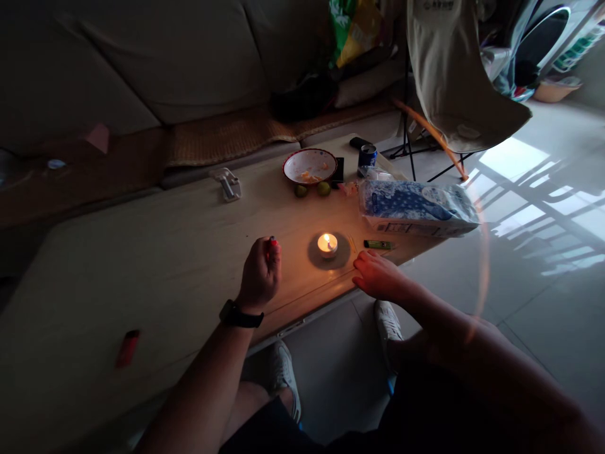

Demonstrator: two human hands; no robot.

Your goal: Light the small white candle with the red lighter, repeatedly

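A lit tealight candle [327,245] stands on the wooden table, its flame glowing between my two hands. To the left of it, my left hand [262,268] is a fist, thumb up, around a lighter [273,242]; only the lighter's red and dark top shows. My right hand [380,275] is at the table's front edge, right of the candle, fingers loosely stretched out and holding nothing visible. Just beyond those fingers lie thin pale sticks [352,244] and a small green flat object [377,244]. Another red lighter [127,348] lies at the near left of the table.
Toward the back of the table [155,252] are a bowl [309,165] with peel-like scraps, two green fruits [324,188], a blue can [367,156] and a white charger-like item [229,185]. A large blue-white plastic package [416,205] overhangs the right edge. A sofa [189,57] runs behind.
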